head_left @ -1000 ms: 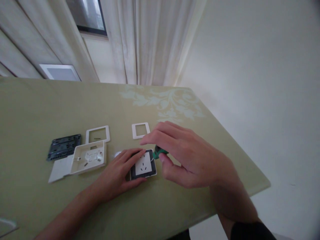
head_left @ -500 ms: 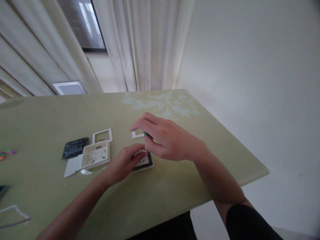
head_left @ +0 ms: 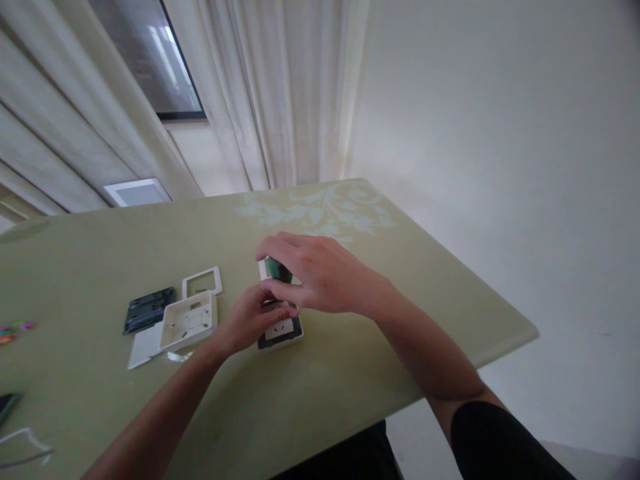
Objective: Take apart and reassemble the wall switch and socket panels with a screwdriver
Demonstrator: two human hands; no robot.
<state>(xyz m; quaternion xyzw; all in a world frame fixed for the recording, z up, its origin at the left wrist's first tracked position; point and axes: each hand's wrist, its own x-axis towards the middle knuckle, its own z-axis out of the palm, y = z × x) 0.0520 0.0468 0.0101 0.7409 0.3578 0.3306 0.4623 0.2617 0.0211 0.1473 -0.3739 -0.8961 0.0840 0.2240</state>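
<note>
A white wall socket (head_left: 281, 329) with a dark surround lies on the table in front of me. My left hand (head_left: 243, 321) grips it from the left, thumb across its face and fingers at its far side. Over the socket, my right hand (head_left: 327, 272) is closed around a screwdriver (head_left: 279, 269) with a green and black handle. The screwdriver's shaft and tip are hidden behind my hands. Just beyond them, a white frame (head_left: 263, 269) is partly covered by my right hand.
To the left lie an open white box (head_left: 187, 339), a black mounting frame (head_left: 149, 311), a white frame (head_left: 217, 280) and a flat white plate (head_left: 144, 347). Small coloured pieces (head_left: 15, 330) are at far left. The table edge (head_left: 500, 350) runs along the right.
My right hand has turned and shifted slightly left, showing more of the green handle. My left fingers have moved a little on the socket. The whole view has tilted slightly.
</note>
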